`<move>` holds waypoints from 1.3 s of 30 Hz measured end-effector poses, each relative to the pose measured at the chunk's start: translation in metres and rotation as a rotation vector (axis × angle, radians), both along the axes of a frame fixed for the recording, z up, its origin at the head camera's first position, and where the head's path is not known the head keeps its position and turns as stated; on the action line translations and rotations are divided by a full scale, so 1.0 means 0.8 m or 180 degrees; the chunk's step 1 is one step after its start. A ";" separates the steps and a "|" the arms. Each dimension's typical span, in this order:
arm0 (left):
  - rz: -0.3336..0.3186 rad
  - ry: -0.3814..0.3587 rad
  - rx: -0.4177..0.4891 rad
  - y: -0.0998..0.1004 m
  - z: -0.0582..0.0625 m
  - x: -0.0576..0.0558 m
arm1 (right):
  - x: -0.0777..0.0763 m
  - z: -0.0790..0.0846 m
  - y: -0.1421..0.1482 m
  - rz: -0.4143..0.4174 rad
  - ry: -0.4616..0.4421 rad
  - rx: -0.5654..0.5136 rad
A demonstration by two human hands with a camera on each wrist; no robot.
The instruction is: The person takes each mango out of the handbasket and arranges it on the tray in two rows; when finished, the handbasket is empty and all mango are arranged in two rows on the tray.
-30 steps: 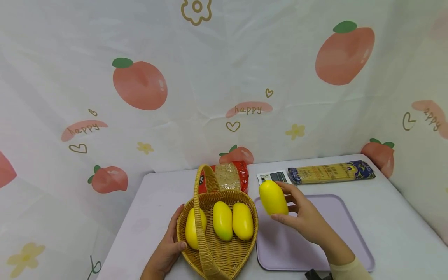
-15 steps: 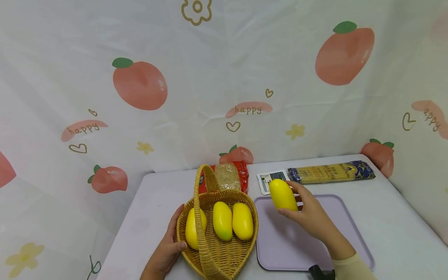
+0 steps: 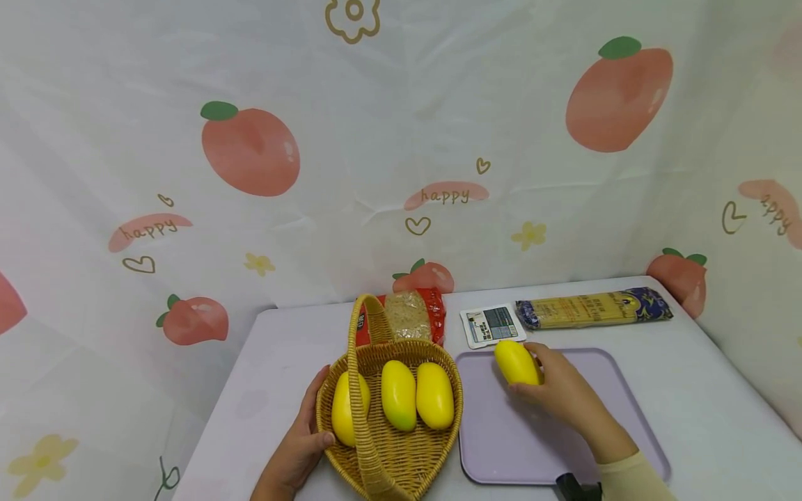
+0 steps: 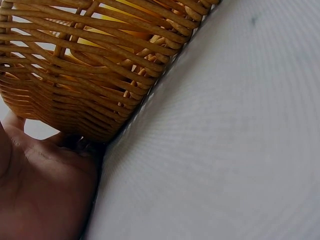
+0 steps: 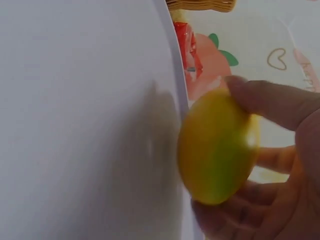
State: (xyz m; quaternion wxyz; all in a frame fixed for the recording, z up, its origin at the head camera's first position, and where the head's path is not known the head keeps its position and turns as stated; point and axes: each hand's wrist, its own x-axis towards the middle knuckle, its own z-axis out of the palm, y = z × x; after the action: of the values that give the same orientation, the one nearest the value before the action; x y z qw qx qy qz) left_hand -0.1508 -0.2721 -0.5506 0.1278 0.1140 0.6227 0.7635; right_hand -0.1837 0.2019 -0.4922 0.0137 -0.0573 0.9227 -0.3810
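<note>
In the head view my right hand (image 3: 567,390) grips a yellow mango (image 3: 517,362) over the left back part of a lilac tray (image 3: 564,466). The right wrist view shows this mango (image 5: 217,150) between thumb and fingers, close over the tray, with a shadow beside it. My left hand (image 3: 297,445) holds the left side of a wicker basket (image 3: 432,452), thumb at the rim and fingers along the outer wall. Inside the basket lie three mangoes: one (image 3: 343,410) partly behind the handle, one with a green tip (image 3: 398,395), and another (image 3: 435,396) to its right.
Behind the basket lies a red bag with a clear window (image 3: 407,316). A small white packet (image 3: 491,325) sits just behind the tray, and a long yellow and blue packet (image 3: 595,308) lies at the back right. A patterned cloth (image 3: 376,139) hangs behind the table.
My right hand has carried the mango to the right, away from the basket, and lowered it toward the tray. The left hand and the basket stay in place.
</note>
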 end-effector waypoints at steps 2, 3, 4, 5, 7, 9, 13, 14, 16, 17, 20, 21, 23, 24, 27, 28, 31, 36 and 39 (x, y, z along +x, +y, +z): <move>-0.0015 0.0020 0.0001 0.000 0.001 0.000 | 0.000 -0.001 0.001 -0.0017 -0.0064 0.0031; -0.0021 0.0016 0.0011 0.001 0.001 0.001 | -0.001 -0.001 0.001 -0.0022 -0.0084 0.0041; -0.0023 0.0010 0.0018 0.001 0.002 0.001 | -0.001 -0.001 0.001 -0.0028 -0.0095 0.0057; -0.0026 0.0004 0.0024 0.001 0.002 0.001 | -0.001 -0.001 0.001 -0.0032 -0.0103 0.0074; -0.0021 -0.0009 0.0038 0.001 0.002 0.001 | -0.001 -0.001 0.001 -0.0051 -0.0119 0.0093; -0.0008 -0.0033 0.0053 0.001 0.002 0.001 | -0.001 0.000 0.000 -0.0069 -0.0140 0.0109; 0.0004 -0.0051 0.0059 0.001 0.001 0.001 | -0.001 0.000 0.000 -0.0087 -0.0218 0.0097; 0.0005 -0.0055 0.0058 0.001 0.001 0.001 | -0.001 0.000 0.000 -0.0081 -0.0232 0.0095; 0.0010 -0.0061 0.0047 0.001 0.000 0.001 | -0.001 0.000 -0.001 -0.0088 -0.0262 0.0084; 0.0011 -0.0061 0.0041 0.001 0.000 0.001 | -0.001 -0.001 -0.001 -0.0096 -0.0269 0.0078; 0.0028 -0.0071 0.0020 0.000 0.000 0.000 | -0.001 -0.002 -0.003 -0.0111 -0.0236 0.0047; 0.0035 -0.0076 0.0013 0.000 0.000 0.000 | -0.001 -0.002 -0.004 -0.0123 -0.0223 0.0032; 0.0036 -0.0078 0.0006 0.000 0.000 0.000 | -0.002 -0.003 -0.005 -0.0133 -0.0192 0.0018; 0.0036 -0.0080 0.0005 0.000 0.000 0.000 | -0.002 -0.003 -0.005 -0.0136 -0.0180 0.0014; 0.0025 -0.0081 0.0008 0.000 0.000 0.000 | -0.001 -0.004 -0.006 -0.0162 -0.0172 0.0022; 0.0021 -0.0079 0.0009 0.000 0.000 0.000 | -0.001 -0.005 -0.006 -0.0166 -0.0172 0.0030; 0.0026 -0.0070 0.0015 0.000 0.000 -0.001 | 0.000 -0.005 -0.007 -0.0168 -0.0178 0.0050; 0.0036 -0.0057 0.0017 0.001 0.000 -0.001 | 0.000 -0.001 -0.009 -0.0158 -0.0201 0.0068; 0.0036 -0.0056 0.0009 0.001 0.000 -0.001 | 0.001 0.002 -0.011 -0.0151 -0.0209 0.0077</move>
State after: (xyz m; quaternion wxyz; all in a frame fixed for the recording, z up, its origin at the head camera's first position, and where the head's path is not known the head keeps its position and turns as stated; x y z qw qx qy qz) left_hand -0.1515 -0.2715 -0.5507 0.1287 0.1040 0.6211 0.7661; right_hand -0.1831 0.1930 -0.4909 0.0357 -0.0227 0.9274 -0.3717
